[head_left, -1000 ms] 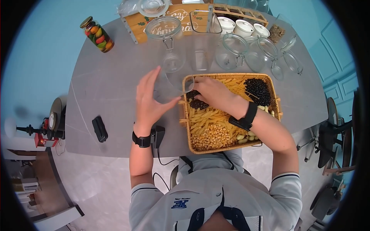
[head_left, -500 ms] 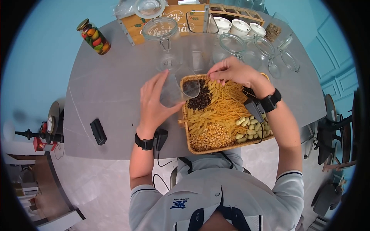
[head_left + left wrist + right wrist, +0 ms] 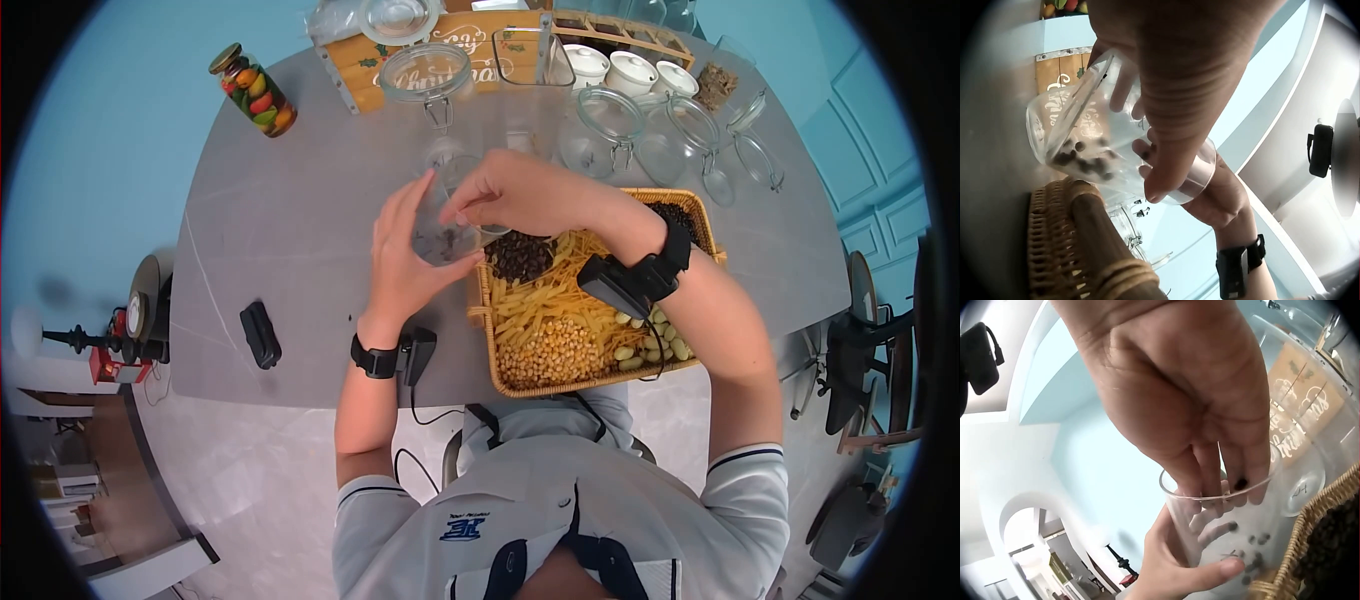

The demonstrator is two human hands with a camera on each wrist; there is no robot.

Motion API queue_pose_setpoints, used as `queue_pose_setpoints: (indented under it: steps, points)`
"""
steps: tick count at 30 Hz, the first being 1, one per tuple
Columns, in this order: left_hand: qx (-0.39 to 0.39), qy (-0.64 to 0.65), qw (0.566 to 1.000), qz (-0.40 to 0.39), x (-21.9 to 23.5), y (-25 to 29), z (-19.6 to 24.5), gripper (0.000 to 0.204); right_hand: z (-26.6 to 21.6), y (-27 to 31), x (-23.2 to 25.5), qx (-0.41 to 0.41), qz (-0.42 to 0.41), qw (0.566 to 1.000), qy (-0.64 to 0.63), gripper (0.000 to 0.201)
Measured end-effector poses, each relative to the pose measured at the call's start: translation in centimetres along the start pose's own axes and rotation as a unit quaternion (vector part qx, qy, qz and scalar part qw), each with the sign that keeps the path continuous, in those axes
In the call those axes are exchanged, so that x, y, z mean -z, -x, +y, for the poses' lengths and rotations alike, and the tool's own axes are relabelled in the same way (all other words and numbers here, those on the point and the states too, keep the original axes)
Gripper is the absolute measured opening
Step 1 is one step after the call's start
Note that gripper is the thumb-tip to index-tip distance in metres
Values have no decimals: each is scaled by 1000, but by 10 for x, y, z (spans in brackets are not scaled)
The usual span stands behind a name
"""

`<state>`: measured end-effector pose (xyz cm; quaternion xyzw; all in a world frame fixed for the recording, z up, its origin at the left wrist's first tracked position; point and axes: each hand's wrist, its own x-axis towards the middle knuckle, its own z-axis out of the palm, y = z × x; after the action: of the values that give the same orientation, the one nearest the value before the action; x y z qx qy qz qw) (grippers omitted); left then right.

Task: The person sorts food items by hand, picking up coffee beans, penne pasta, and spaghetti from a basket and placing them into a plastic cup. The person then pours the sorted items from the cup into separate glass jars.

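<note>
My left hand (image 3: 400, 262) grips a clear cup (image 3: 1194, 534), thumb on one side and fingers round the other. The cup tilts towards the wicker basket (image 3: 489, 352) beside it. Several dark brown beans (image 3: 1088, 164), like coffee beans, lie inside the cup near its bottom. My right hand (image 3: 525, 192) has its fingertips inside the cup's mouth, pointing down. A single dark bean (image 3: 1240, 484) shows against those fingers in the right wrist view. More of the same dark beans (image 3: 520, 260) fill the basket's far left corner.
The basket also holds pasta (image 3: 530, 308), corn kernels (image 3: 550, 355), peanuts (image 3: 655, 350) and black beans (image 3: 678, 213). Behind stand clip-top jars (image 3: 600, 135), white lidded pots (image 3: 632, 73) and a wooden crate (image 3: 350, 75). A pickle jar (image 3: 258, 97) and a black case (image 3: 260, 335) are at left.
My right hand has come up out of the dark beans, swung over the basket, then moved left into the cup's mouth. Dark beans now show in the cup, which my left hand still holds.
</note>
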<state>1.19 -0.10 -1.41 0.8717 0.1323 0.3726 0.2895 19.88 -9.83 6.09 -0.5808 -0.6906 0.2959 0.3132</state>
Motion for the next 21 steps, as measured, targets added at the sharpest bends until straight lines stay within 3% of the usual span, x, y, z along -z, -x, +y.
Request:
queue_pose_setpoints:
  steps: [4,7,10,13,16,21]
  points:
    - [-3,38,999,-4,5,-6,-1,98,3,0,0,12,55,998,-1,19]
    - [-1,33,999,-2,10,-7,-5,98,-8,16,20,-50,128,990,-23,20]
    - [1,26,1000,7,13,-2,-11,98,3,39,35,-176,182,964,-84,21]
    - [3,22,999,25,13,2,-11,98,42,53,13,-122,97,986,54,25]
    - [-1,0,1000,28,13,6,-12,98,44,55,-16,-115,65,975,178,32]
    - [1,-26,1000,16,11,11,-11,98,41,53,-36,-112,51,969,215,31]
